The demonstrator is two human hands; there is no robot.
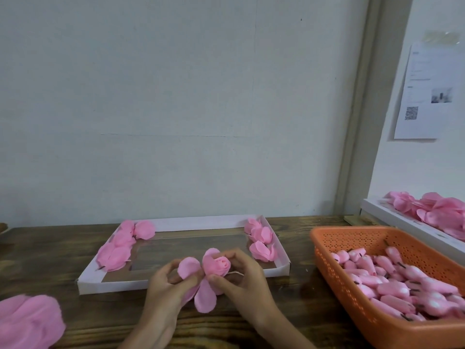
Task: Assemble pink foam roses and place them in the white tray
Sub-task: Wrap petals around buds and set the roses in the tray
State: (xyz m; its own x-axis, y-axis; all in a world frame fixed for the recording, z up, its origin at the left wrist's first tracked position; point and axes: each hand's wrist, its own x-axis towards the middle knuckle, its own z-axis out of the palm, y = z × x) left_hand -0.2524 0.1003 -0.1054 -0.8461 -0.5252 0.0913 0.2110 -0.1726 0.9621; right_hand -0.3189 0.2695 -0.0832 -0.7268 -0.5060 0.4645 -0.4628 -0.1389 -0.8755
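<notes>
Step in hand: petal fitting. Above the brown wooden desk [297, 293], in front of the shallow white cardboard tray [181, 282], the right hand [241, 275] pinches the pink foam rosebud [221, 265] while the left hand [167, 280] pinches a loose pink foam petal [187, 268] beside it. The next move likely requires wrapping that petal snugly round the bud before transfer to the tray.

Matt foam rose [217, 267], wooden table [297, 306]

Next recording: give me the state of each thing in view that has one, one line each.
Rose: partly assembled, outer petals splayed open.
Left hand: pinches a petal.
Right hand: holds the rose by its bud.
White tray: roses along left and right ends, middle bare.
Orange basket: heaped with buds.
Petal pile: loose on the table.
</notes>
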